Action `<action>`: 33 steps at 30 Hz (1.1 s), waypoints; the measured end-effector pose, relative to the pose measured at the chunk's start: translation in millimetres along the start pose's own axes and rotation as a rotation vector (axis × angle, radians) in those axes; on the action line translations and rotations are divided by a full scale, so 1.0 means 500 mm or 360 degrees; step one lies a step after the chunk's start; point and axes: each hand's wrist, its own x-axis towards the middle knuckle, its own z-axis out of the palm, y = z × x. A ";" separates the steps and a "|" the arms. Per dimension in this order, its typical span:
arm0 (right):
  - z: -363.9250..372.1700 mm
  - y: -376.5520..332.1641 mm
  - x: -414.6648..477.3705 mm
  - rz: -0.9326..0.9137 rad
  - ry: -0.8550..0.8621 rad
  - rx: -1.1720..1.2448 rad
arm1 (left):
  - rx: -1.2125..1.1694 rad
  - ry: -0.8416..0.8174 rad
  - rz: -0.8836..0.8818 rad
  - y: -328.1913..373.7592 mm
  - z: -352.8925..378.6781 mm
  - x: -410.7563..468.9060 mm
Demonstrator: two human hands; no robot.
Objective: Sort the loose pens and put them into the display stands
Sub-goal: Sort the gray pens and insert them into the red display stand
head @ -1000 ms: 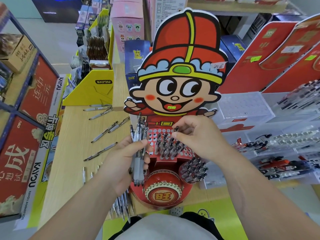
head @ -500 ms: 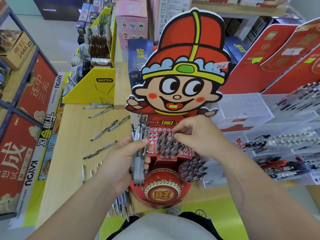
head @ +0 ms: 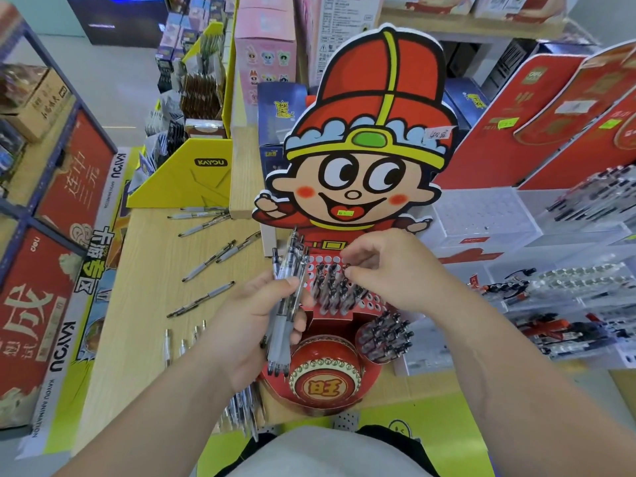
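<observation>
A red cartoon-boy display stand (head: 373, 139) sits on the wooden table, with a perforated pen rack (head: 339, 290) below the figure and several pens standing in its holes. My left hand (head: 247, 325) grips a bundle of clear pens (head: 285, 304) upright, just left of the rack. Over the rack's upper right, my right hand (head: 389, 270) has its fingers curled, fingertips pinching the top of a pen (head: 347, 270) that stands in a hole. Several loose pens (head: 210, 259) lie on the table to the left.
A side cup of pens (head: 385, 335) and a red drum (head: 325, 380) form the stand's front. More pens (head: 241, 411) lie at the table's near edge. Clear acrylic pen trays (head: 550, 290) fill the right. A yellow card box (head: 192, 173) stands at the back left.
My right hand has sunk slightly onto the rack with the pen it pinches. The left hand keeps its bundle in place.
</observation>
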 end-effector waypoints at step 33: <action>-0.058 -0.044 -0.092 0.0209 0.0566 0.1481 | 0.0241 -0.0020 0.0118 0.008 0.022 -0.004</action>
